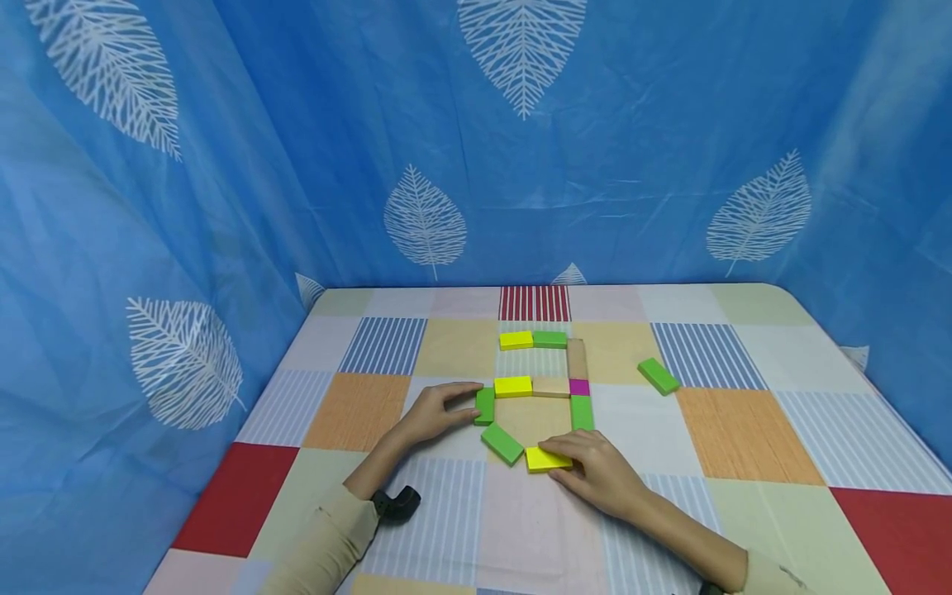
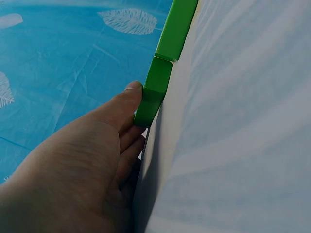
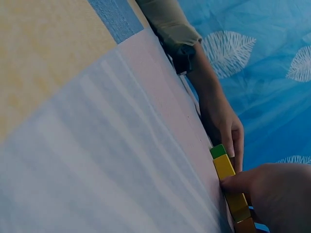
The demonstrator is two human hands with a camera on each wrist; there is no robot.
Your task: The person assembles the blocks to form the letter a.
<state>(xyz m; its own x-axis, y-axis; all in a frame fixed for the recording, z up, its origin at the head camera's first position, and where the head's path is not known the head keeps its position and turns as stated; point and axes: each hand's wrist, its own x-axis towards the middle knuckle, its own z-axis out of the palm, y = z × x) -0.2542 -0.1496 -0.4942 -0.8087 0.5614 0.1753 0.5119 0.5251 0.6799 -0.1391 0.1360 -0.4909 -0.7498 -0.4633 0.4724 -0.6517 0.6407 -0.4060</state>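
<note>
My left hand (image 1: 439,413) holds a green block (image 1: 485,406) at the left side of a laid-out outline of blocks, with thumb and fingers at its edges. In the left wrist view, the thumb tip touches the held block's side and a second green block lies beyond it. At the near side, my right hand (image 1: 598,471) pinches a yellow block (image 1: 546,459) between thumb and fingers. Slanting between the two held blocks lies another green block (image 1: 502,444). The right wrist view shows the thumb against the yellow block; the hand hides part of it.
Behind are two yellow blocks (image 1: 513,387) (image 1: 516,340), plain wooden blocks (image 1: 551,387) (image 1: 576,359), a purple piece (image 1: 578,387) and green blocks (image 1: 582,411) (image 1: 549,340). A loose green block (image 1: 658,376) lies to the right on the patchwork cloth (image 1: 781,529). Blue curtains (image 1: 595,190) surround the table.
</note>
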